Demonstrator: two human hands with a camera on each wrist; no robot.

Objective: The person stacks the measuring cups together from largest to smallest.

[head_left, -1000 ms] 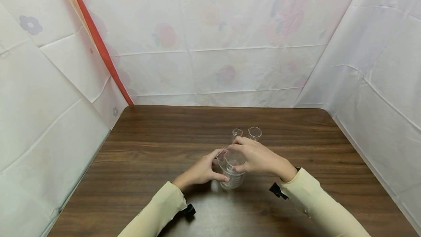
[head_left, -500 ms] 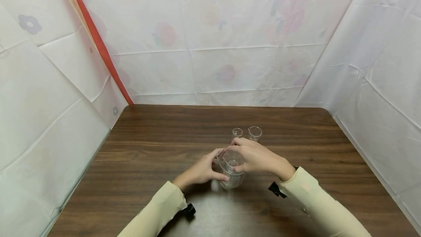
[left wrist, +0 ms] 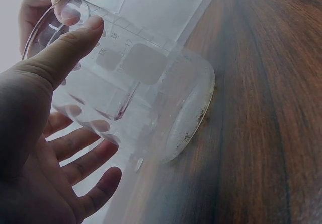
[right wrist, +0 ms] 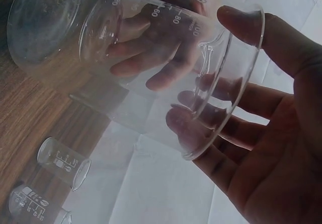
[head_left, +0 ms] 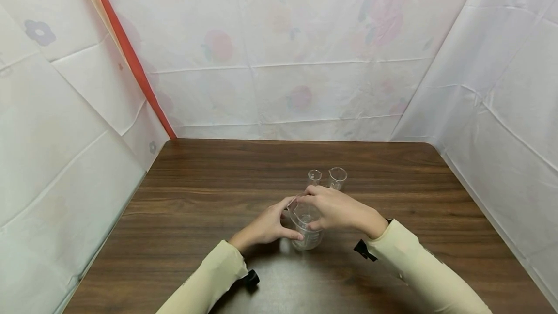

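A large clear glass beaker (head_left: 310,243) stands upright on the table, seen tilted in both wrist views. My left hand (head_left: 267,224) grips its side, with the thumb (left wrist: 65,50) on the near wall and the fingers spread round the far side. Inside it sits a smaller glass beaker (right wrist: 173,21) with white volume marks. My right hand (head_left: 342,211) reaches over the large beaker's rim and pinches the smaller one near its top between thumb and fingers. Whether the inner beaker's base touches the large one's bottom, I cannot tell.
Two still smaller glass beakers stand behind the right hand: a tiny one (head_left: 315,175) and a slightly bigger one (head_left: 338,177). They also appear at the right wrist view's lower left. Patterned white sheets (head_left: 279,96) wall in the brown wooden table (head_left: 183,197) at back and sides.
My right hand has moved slightly down and toward me, and the smaller beaker sits lower inside the large one. The left hand and the large beaker stay in place.
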